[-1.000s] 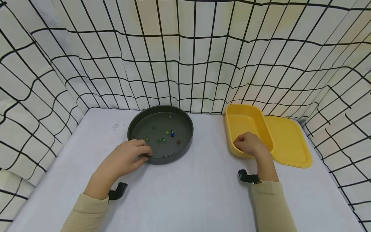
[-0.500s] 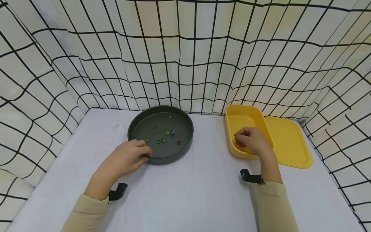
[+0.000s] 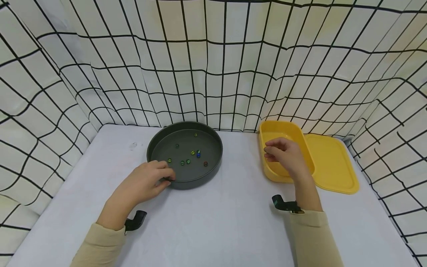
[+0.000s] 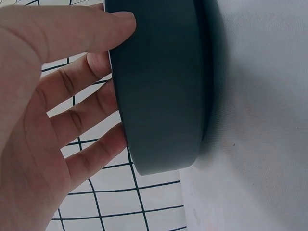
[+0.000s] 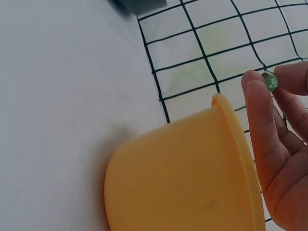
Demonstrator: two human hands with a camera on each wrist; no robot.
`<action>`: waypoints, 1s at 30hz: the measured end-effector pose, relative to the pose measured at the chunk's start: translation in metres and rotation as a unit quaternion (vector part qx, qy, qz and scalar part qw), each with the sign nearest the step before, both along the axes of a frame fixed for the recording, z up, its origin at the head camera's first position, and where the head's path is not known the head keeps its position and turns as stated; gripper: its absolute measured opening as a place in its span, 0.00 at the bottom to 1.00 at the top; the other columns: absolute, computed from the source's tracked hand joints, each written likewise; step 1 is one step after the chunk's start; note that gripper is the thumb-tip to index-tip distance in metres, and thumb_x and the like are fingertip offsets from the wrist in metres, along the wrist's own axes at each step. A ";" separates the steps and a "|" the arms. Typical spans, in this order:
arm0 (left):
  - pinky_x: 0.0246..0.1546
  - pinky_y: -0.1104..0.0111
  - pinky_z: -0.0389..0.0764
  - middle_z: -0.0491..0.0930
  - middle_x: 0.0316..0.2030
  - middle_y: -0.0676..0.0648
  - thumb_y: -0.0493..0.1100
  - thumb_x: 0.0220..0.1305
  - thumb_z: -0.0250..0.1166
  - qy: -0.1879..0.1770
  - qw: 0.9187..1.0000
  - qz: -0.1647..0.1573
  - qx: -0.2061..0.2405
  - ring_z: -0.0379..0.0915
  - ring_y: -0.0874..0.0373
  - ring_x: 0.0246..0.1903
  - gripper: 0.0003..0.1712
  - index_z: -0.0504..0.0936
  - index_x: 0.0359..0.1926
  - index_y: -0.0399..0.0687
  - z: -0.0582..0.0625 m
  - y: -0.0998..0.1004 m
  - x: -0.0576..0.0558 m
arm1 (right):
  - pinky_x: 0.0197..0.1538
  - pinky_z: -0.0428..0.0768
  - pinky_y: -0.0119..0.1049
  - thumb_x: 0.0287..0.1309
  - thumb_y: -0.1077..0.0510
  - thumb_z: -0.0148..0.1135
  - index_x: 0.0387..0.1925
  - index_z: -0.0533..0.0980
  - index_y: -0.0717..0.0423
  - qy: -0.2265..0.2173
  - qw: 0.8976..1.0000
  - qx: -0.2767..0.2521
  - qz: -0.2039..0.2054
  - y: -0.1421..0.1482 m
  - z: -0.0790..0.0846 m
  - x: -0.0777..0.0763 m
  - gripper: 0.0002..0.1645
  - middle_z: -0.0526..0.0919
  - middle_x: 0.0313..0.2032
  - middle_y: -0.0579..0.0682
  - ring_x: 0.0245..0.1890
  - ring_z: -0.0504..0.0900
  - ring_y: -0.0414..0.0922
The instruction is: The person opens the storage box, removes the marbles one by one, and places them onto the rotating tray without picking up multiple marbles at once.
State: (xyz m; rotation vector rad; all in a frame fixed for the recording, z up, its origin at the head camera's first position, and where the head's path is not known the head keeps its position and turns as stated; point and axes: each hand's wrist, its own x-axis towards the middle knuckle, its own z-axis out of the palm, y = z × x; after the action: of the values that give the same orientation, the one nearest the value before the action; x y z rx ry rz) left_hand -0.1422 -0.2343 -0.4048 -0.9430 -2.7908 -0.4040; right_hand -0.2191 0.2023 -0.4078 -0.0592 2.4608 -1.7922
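My left hand (image 3: 148, 180) pinches the near-left rim of a round dark grey pan (image 3: 200, 180), thumb outside and fingers over the edge, as the left wrist view shows. Several small glass marbles lie spread in the pan, among them a blue marble (image 3: 198, 155), a reddish-brown marble (image 3: 205, 164) and a yellow marble (image 3: 192, 152). Above the left side of a yellow plastic box (image 3: 271, 174), my right hand (image 3: 285, 154) holds a green glass marble (image 5: 270, 81) between thumb and fingertip. The hand hides part of the box's inside.
A flat yellow lid (image 3: 333, 163) lies on the table right of the box, its left edge by the box. White cloth covers the table (image 3: 213, 222). White walls with a black grid net (image 3: 213, 66) rise behind and at both sides.
My right hand has risen out of the yellow box and shifted slightly left, with the green marble now showing at its fingertips. The left hand and pan stay put.
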 end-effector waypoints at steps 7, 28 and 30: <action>0.33 0.64 0.77 0.77 0.32 0.60 0.36 0.53 0.76 -0.001 1.000 0.003 -0.001 0.73 0.62 0.31 0.13 0.86 0.35 0.60 -0.001 -0.001 0.000 | 0.44 0.85 0.36 0.68 0.55 0.62 0.49 0.77 0.66 0.002 0.999 -0.028 0.040 -0.012 0.001 0.002 0.18 0.81 0.44 0.64 0.38 0.85 0.50; 0.33 0.64 0.77 0.77 0.32 0.59 0.36 0.52 0.76 0.005 1.000 -0.001 -0.001 0.74 0.61 0.32 0.13 0.86 0.35 0.59 -0.002 -0.001 -0.001 | 0.42 0.86 0.40 0.68 0.61 0.59 0.47 0.77 0.68 0.010 0.988 -0.087 0.131 -0.052 -0.003 0.006 0.13 0.80 0.43 0.68 0.35 0.85 0.49; 0.33 0.64 0.77 0.77 0.31 0.59 0.35 0.52 0.76 0.004 1.000 -0.003 0.000 0.74 0.62 0.32 0.13 0.86 0.35 0.59 -0.002 -0.001 -0.001 | 0.43 0.86 0.41 0.68 0.62 0.59 0.48 0.76 0.68 0.003 0.985 -0.096 0.144 -0.057 -0.002 0.006 0.13 0.79 0.44 0.69 0.35 0.85 0.49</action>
State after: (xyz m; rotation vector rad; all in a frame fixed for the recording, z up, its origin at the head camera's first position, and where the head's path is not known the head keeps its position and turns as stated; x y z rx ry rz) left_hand -0.1436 -0.2355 -0.4068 -0.9507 -2.7811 -0.3993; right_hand -0.2127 0.1451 -0.4097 -0.4115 2.1411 -1.8895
